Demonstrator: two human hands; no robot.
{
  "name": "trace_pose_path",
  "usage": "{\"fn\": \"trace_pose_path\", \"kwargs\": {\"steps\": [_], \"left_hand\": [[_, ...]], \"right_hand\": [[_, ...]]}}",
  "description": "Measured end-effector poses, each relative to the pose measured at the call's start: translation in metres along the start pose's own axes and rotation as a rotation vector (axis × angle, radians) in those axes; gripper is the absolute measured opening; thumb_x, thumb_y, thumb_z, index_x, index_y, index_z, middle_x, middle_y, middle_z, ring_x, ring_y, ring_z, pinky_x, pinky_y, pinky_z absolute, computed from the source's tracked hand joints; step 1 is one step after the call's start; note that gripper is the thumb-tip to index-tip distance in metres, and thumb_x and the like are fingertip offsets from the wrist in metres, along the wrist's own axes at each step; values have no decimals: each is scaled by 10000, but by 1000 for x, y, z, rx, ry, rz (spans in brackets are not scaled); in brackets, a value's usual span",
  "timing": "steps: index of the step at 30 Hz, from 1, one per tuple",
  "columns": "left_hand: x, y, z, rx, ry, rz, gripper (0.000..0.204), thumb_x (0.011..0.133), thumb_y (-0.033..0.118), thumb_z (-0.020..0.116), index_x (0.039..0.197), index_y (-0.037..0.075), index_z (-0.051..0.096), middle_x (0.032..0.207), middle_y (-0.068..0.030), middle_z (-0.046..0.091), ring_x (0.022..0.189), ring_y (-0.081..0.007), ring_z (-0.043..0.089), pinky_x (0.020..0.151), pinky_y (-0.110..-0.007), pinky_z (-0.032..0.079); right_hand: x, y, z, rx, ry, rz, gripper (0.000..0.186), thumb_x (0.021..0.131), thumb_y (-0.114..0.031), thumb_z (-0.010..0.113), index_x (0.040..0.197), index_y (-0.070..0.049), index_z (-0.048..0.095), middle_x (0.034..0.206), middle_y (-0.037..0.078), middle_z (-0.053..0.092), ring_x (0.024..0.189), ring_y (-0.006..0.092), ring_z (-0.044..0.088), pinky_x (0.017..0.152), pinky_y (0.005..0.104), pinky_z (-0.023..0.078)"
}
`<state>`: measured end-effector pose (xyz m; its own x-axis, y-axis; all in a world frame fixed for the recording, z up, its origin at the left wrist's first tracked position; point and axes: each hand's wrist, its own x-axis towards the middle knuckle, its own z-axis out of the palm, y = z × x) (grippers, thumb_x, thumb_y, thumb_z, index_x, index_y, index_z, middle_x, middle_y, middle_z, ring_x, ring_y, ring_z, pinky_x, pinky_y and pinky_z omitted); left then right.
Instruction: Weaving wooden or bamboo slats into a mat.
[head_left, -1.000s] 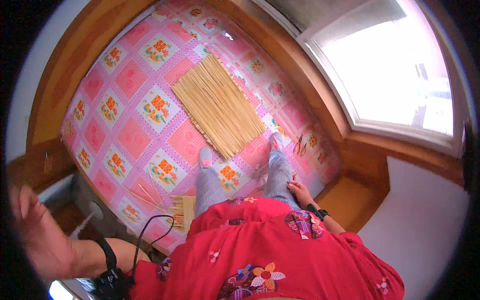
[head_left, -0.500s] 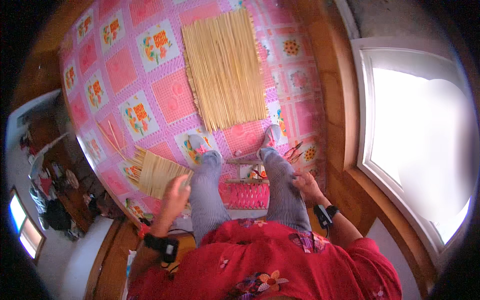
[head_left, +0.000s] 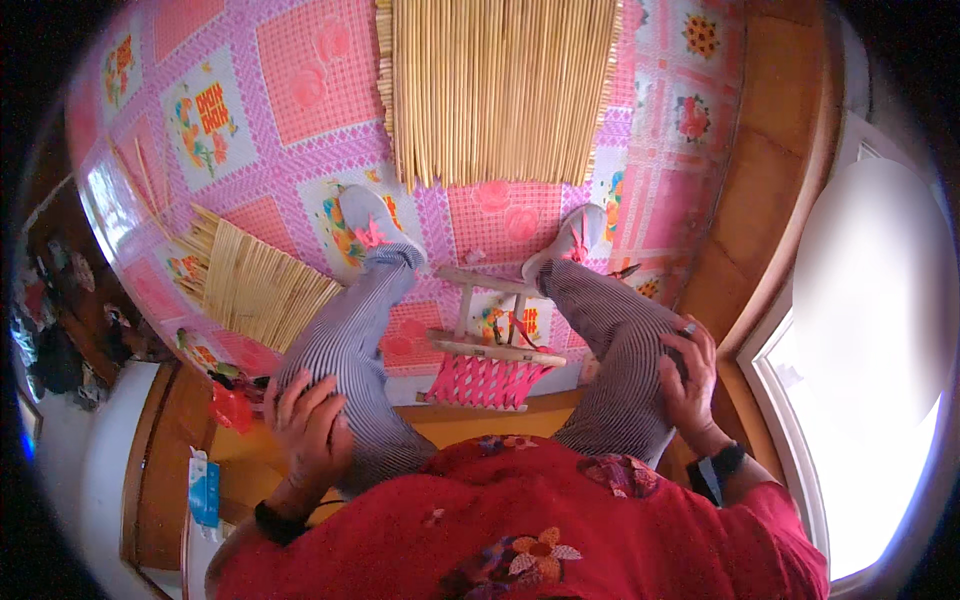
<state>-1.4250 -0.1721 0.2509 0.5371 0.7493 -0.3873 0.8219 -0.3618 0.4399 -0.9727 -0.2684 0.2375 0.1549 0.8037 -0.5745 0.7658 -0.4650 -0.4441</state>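
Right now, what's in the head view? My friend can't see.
A person rests left fingers and right fingers on striped trousers, a wooden frame between the legs. Past the shoes, a large stick panel lies on pink covering; a smaller bundle lies leftward.

Domestic interior, apparently a lived-in room of a home.
A glossy pink-and-white checked covering with floral motifs [head_left: 310, 70] is bordered on the right by a brown wooden ledge [head_left: 775, 130] beneath a bright, white-framed window [head_left: 850, 490]; a small wooden stool with pink woven webbing [head_left: 490, 383] sits near its lower edge.
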Motion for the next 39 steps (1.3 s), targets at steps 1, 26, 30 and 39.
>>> {"fn": "trace_pose_path", "kwargs": {"steps": [1,26,30,39], "left_hand": [[-2,0,1,45,1,12,142,739,151,526,849,91,593,1015,-60,598,1079,-269,478,979,-509,257],[-44,52,98,418,724,312,121,772,142,541,862,101,610,1004,-17,609,1089,-229,497,1001,-461,258],[-52,49,111,465,807,311,117,777,146,544,851,98,621,1004,-3,612,1090,-200,501,1004,-436,269],[-80,58,107,432,881,293,110,796,137,544,855,85,621,992,-11,622,1089,-205,505,1001,-417,277]], "right_hand": [[1,3,0,-25,-11,-3,258,717,-122,561,959,-37,587,1149,163,498,1173,359,392,986,459,292],[-78,74,66,251,695,-413,316,797,-200,591,1091,-83,593,1178,98,532,1142,237,460,974,332,330],[-90,74,65,943,607,-405,303,811,-193,575,1074,-42,593,1062,63,596,990,187,537,906,276,375],[-78,82,33,1699,262,-883,267,867,-192,501,1072,-25,536,1011,129,611,928,248,587,795,385,476]]}}
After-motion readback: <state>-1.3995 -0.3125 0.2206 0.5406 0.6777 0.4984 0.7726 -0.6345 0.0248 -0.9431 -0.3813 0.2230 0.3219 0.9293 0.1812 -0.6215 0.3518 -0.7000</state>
